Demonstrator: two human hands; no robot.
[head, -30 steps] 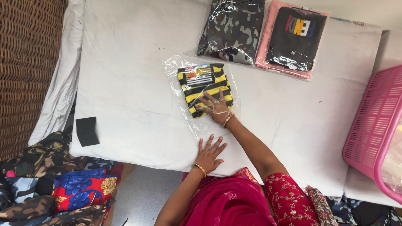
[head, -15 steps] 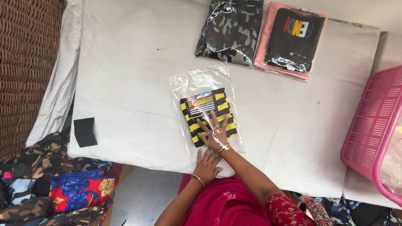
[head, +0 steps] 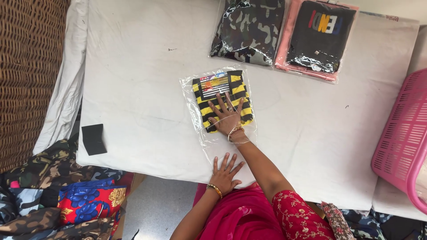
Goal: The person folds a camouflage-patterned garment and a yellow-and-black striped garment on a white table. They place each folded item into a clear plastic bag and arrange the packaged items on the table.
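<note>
A yellow-and-black striped folded garment (head: pixel 222 91) lies in a clear plastic bag (head: pixel 192 111) in the middle of the white padded table (head: pixel 133 66). My right hand (head: pixel 227 116) rests flat on the garment's lower half with its fingers spread; I cannot tell whether it is inside the bag or on top of it. My left hand (head: pixel 225 171) lies flat, fingers apart, on the bag's loose lower end near the table's front edge.
At the back lie a bagged camouflage garment (head: pixel 249 29) and a bagged black garment on pink (head: pixel 320 38). A pink plastic basket (head: pixel 402 138) stands at the right edge, a small black card (head: pixel 94 139) at front left, and piled printed clothes (head: pixel 66 200) on the floor at left.
The striped garment and its bag have shifted slightly toward me. My right hand now lies further up on the garment. My left hand has stayed near the bag's lower end.
</note>
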